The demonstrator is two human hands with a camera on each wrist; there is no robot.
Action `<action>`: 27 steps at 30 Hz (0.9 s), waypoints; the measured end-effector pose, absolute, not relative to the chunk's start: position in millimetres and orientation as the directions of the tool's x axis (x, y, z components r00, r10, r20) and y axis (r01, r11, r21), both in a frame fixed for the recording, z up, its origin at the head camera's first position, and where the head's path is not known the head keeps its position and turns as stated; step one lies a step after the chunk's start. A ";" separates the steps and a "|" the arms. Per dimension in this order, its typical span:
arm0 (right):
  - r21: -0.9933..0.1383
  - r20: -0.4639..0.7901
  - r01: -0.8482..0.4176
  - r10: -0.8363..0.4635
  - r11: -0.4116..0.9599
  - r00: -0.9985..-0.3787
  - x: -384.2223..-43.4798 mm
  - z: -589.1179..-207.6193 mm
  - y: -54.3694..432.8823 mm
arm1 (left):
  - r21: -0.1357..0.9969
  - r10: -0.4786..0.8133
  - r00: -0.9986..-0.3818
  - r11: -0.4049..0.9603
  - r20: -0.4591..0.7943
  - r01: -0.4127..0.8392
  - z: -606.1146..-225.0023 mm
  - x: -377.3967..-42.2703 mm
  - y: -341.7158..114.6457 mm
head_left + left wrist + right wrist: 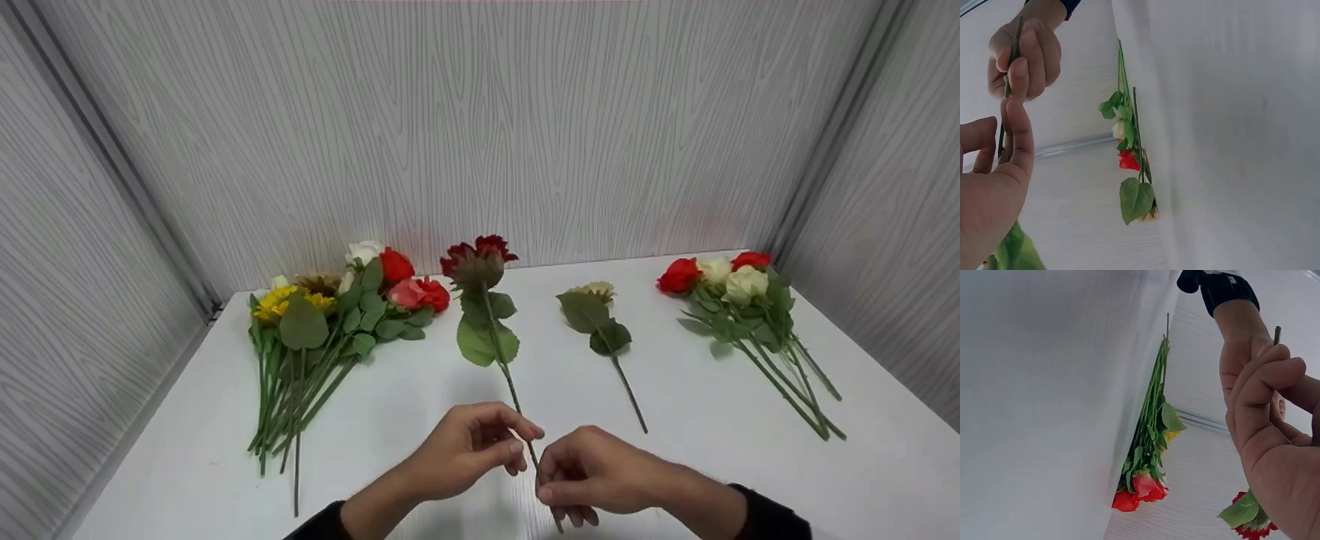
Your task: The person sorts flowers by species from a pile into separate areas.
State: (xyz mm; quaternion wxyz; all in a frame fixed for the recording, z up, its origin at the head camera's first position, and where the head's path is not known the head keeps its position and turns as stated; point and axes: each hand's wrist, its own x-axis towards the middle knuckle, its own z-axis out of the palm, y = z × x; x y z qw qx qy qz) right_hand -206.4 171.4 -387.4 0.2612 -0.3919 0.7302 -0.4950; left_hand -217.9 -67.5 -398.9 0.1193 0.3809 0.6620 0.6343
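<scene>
A dark red flower (480,271) points away from me in the head view, its bloom seen from below, with green leaves on a long thin stem. My right hand (604,469) pinches the stem near its lower end, and the tip sticks out past the fingers. Just above it, my left hand (472,450) has loosely bent fingers against the stem (1000,140). The left thumb stands a little apart from the stem in the left wrist view. In the right wrist view, the right hand's curled fingers hide most of the stem below the bloom (1252,529).
At the left lies a bunch of mixed flowers (322,322), yellow, white, red and pink. A single pale flower (596,300) lies right of the held one. Farther right is a bunch of red and cream roses (731,292). Patterned panels (480,127) enclose the white table (420,375).
</scene>
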 end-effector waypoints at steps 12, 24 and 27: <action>-0.806 -0.084 -0.265 -0.545 0.530 -0.834 -259.9 -395.7 213.9 | 0.703 0.387 -0.862 0.511 0.326 0.495 -374.7 -253.2 -122.0; -0.601 -0.099 -0.257 -0.389 0.757 -0.916 -280.5 -406.1 242.5 | 0.363 -0.016 -0.980 0.930 0.197 0.057 -366.2 -293.6 -233.5; -0.539 -0.123 -0.266 -0.388 0.799 -0.913 -281.1 -406.3 245.7 | 0.341 -0.053 -0.996 0.940 0.073 -0.025 -370.2 -299.4 -258.4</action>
